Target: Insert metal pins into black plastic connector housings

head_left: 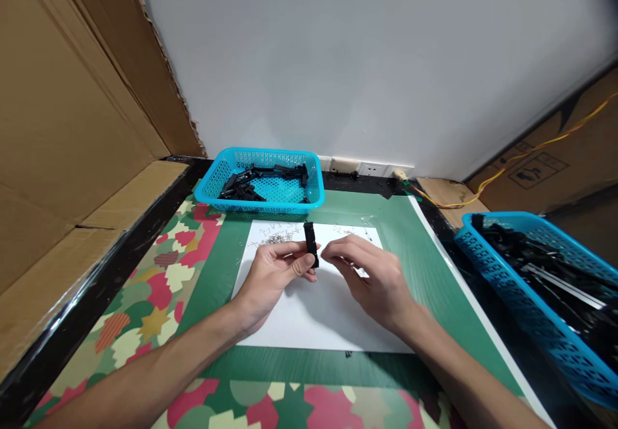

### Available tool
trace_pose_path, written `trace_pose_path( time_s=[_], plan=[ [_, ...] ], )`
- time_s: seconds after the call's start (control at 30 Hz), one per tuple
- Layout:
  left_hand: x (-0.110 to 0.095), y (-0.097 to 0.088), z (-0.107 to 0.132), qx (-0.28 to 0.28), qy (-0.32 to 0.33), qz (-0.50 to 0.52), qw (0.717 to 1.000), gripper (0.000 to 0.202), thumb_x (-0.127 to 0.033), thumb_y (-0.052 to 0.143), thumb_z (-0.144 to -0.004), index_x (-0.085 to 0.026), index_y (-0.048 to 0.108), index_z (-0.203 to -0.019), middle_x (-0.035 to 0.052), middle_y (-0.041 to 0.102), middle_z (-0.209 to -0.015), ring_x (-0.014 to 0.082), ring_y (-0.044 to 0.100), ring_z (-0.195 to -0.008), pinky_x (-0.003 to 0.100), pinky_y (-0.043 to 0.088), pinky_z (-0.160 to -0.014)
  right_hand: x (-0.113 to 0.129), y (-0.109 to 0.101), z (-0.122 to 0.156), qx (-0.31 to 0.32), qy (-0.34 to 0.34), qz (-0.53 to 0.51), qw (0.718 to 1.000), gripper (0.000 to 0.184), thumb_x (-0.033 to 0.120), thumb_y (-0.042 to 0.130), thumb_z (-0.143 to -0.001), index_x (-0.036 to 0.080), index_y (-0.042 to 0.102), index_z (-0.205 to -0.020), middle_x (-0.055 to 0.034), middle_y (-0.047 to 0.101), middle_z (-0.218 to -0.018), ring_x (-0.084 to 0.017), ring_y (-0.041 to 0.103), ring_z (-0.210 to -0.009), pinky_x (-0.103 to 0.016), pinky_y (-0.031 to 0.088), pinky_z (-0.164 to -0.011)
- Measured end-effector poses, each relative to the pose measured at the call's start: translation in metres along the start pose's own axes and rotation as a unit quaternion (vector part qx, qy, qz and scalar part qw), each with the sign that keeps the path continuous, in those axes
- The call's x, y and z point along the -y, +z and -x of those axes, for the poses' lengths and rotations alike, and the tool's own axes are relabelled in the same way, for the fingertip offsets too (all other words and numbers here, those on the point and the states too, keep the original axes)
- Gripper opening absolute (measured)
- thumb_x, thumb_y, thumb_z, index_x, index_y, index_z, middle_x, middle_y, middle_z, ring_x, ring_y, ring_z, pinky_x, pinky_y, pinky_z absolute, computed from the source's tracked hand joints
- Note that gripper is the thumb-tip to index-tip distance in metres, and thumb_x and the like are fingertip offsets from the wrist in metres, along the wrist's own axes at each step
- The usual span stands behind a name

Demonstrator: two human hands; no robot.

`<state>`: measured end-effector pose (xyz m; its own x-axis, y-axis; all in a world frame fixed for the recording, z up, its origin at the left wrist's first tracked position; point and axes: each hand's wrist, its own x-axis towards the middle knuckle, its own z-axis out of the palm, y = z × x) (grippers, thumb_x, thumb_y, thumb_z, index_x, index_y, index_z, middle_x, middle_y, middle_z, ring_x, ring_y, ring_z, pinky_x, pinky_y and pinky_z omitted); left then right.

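A narrow black plastic part (311, 239) stands nearly upright in my left hand (282, 266), pinched between the thumb and fingers. Just to its right is my right hand (367, 271), its thumb and forefinger pressed together close to the part's side. Whatever those fingertips hold, if anything, is too small to make out. Both hands are above a white sheet of paper (309, 326). Behind my left hand, a scatter of tiny metal pieces (277, 237) lies on the paper, and a few more lie behind my right hand.
At the back, a blue basket (261, 207) holds several black plastic parts. A second blue basket (526, 300) on the right is heaped with black parts. Cardboard (72, 81) walls the left side. Wall sockets (373, 169) and a yellow cable (477, 190) are at the back right.
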<state>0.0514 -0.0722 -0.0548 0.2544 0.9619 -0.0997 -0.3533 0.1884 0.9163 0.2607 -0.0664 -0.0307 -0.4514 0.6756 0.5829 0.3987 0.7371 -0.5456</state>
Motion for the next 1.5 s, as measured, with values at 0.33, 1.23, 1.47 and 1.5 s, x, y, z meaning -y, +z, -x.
trace_pose_path(
  time_s=[0.33,1.23,1.47,1.5],
  plan=[
    [-0.003,0.000,0.002,-0.017,0.038,-0.011,0.999,0.027,-0.029,0.099,-0.070,-0.017,0.086,-0.091,0.0073,0.081,-0.092,0.0172,0.071,-0.077,0.030,0.061,-0.074,0.002,0.002,0.001,0.002,-0.055,0.057,0.997,0.024,0.007,0.049,-0.108,0.019,0.069,-0.110,-0.0081,0.074,-0.096,-0.018,0.068,-0.085,-0.030,0.057,-0.073],
    [-0.002,-0.005,0.001,0.010,0.031,-0.055,0.998,0.037,-0.018,0.102,-0.063,-0.014,0.081,-0.093,0.0072,0.083,-0.094,0.0178,0.077,-0.087,0.026,0.063,-0.083,-0.009,-0.005,0.005,0.027,-0.073,0.049,0.996,0.023,0.001,0.055,-0.102,0.017,0.070,-0.109,-0.0065,0.075,-0.097,-0.016,0.070,-0.083,-0.026,0.053,-0.072],
    [0.001,-0.003,0.002,0.008,0.011,-0.024,1.000,0.037,-0.017,0.101,-0.064,-0.016,0.080,-0.094,0.0059,0.084,-0.095,0.0171,0.077,-0.088,0.026,0.061,-0.085,-0.004,-0.008,-0.001,0.025,-0.005,-0.045,0.999,0.021,0.004,0.058,-0.102,0.019,0.073,-0.101,-0.0035,0.075,-0.090,-0.014,0.070,-0.079,-0.025,0.053,-0.072],
    [0.001,-0.002,0.002,0.009,0.009,-0.020,1.000,0.037,-0.017,0.101,-0.064,-0.016,0.080,-0.094,0.0059,0.084,-0.094,0.0171,0.077,-0.088,0.026,0.061,-0.085,-0.003,-0.009,-0.001,0.026,0.006,-0.054,0.998,0.020,0.005,0.059,-0.102,0.020,0.073,-0.100,-0.0032,0.075,-0.090,-0.014,0.071,-0.080,-0.025,0.053,-0.072]
  ],
)
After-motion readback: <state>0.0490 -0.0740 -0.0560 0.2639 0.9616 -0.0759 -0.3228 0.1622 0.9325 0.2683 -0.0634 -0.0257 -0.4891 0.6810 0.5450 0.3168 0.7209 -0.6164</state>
